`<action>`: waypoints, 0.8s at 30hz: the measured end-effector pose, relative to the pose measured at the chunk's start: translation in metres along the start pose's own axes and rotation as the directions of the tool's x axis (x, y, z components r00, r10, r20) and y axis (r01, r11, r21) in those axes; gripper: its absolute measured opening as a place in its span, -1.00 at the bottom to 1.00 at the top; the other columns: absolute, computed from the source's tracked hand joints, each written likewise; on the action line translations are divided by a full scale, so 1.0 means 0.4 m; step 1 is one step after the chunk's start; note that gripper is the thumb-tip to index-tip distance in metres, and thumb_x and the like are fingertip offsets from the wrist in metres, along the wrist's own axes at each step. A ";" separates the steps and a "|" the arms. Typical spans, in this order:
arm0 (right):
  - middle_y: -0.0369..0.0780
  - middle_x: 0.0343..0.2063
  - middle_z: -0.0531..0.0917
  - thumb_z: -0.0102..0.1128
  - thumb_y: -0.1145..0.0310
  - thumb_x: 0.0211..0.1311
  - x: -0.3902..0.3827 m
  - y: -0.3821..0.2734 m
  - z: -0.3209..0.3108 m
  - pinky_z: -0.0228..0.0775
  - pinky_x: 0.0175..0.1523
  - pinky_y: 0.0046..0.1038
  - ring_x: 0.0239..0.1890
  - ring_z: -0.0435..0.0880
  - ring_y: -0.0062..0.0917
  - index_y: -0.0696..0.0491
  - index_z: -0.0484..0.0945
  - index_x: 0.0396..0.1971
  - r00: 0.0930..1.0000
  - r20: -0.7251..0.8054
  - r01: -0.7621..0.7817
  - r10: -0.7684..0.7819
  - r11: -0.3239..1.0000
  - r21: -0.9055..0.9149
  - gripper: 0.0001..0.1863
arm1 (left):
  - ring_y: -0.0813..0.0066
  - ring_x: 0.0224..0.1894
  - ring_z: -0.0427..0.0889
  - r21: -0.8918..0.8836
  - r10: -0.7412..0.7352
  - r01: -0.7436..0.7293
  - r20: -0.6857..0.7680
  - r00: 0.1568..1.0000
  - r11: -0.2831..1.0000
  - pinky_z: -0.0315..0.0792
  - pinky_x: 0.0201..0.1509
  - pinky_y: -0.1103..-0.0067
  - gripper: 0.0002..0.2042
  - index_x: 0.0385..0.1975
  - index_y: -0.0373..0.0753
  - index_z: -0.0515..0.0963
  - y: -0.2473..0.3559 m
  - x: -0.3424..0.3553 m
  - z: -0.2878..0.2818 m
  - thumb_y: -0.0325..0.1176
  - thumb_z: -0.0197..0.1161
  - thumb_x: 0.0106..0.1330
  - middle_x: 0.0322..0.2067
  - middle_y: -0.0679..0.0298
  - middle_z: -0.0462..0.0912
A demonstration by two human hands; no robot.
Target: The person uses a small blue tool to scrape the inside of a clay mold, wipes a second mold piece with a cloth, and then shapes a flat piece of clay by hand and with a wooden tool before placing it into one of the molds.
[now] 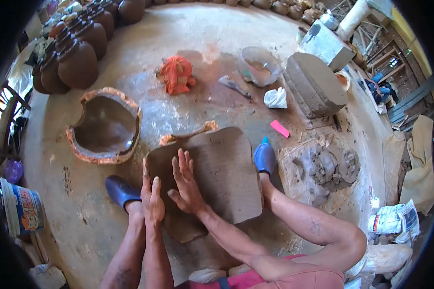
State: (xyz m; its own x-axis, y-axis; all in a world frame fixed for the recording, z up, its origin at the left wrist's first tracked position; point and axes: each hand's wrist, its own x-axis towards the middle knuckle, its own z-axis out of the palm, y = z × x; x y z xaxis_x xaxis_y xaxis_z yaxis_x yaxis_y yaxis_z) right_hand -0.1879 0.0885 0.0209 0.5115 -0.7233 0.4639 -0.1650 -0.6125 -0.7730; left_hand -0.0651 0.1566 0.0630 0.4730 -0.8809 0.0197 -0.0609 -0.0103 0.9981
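Flat-handed work on a slab (pixel 222 176)

The slab lay on the near middle of the floor (pixel 207 36), between the left shoe (pixel 122 190) and the right shoe (pixel 265 158), probably so both arms could cover it without stretching. Its far edge overlapped an orange rim (pixel 210 127), which seemed to prop it, though most of that support was hidden. The bowl (pixel 108 158) stood left; the cloth (pixel 176 75), tool (pixel 232 85) and basin (pixel 246 59) sat farther off, likely to be out of the way yet handy. The block (pixel 313 86) and scraps (pixel 328 166) were to the right, apart from the slab.

The right hand (pixel 190 193) lay on the slab's left part, fingers spread and pointing far, its forearm (pixel 229 236) slanting in from the near right. The left hand (pixel 153 202) stood edge-on along the slab's left edge, fingers straight; whether its palm touched, I could not tell. Neither grip pinched anything.
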 end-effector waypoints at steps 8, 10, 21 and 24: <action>0.13 0.59 -0.31 -0.17 -0.31 0.48 0.004 0.114 0.053 -0.58 0.58 0.15 0.62 -0.41 0.13 0.12 -0.22 0.61 0.998 -0.050 -0.047 0.043 0.996 -0.075 0.01 | 0.28 0.61 0.01 0.071 0.028 -0.032 0.066 0.997 0.997 -0.07 0.63 0.46 -0.38 0.53 -0.41 0.08 -0.030 0.028 0.009 -0.50 -0.01 0.47 0.57 0.00 0.07; 0.13 0.59 -0.31 -0.22 -0.33 0.48 0.033 0.102 0.083 -0.58 0.59 0.13 0.62 -0.41 0.12 0.13 -0.23 0.61 0.998 -0.049 -0.046 0.042 0.995 -0.090 0.02 | 0.25 0.60 0.05 0.098 0.009 -0.014 0.048 0.999 0.995 -0.02 0.62 0.45 -0.38 0.52 -0.41 0.11 -0.028 0.030 -0.015 -0.52 0.01 0.45 0.55 -0.04 0.09; 0.14 0.58 -0.13 -0.32 -0.31 0.52 0.129 0.084 0.063 -0.41 0.62 -0.02 0.62 -0.18 0.07 0.15 -0.08 0.58 0.944 -0.326 0.098 -0.054 0.988 0.119 -0.06 | 0.06 0.60 0.04 0.299 0.034 -0.042 0.033 0.999 0.953 0.02 0.61 0.33 -0.39 0.49 -0.31 0.24 -0.011 0.015 -0.026 -0.48 0.08 0.41 0.53 -0.08 0.14; 0.13 0.56 -0.02 -0.32 -0.32 0.51 0.166 0.169 0.111 -0.34 0.62 -0.03 0.61 -0.10 0.05 0.17 0.00 0.56 0.934 -0.354 0.032 -0.057 0.997 -0.076 -0.06 | -0.02 0.60 0.04 0.320 0.072 -0.083 0.045 0.996 0.944 0.03 0.61 0.27 -0.41 0.47 -0.30 0.29 -0.029 0.023 -0.011 -0.46 0.10 0.41 0.52 -0.03 0.20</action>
State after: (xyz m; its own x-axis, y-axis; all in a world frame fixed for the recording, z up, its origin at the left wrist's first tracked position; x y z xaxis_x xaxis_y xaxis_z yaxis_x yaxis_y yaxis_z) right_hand -0.1276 0.0131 -0.0198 0.1887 -0.7531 0.6303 -0.2125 -0.6579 -0.7225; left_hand -0.0562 0.1509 0.0517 0.4270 -0.8999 0.0888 -0.3783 -0.0885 0.9215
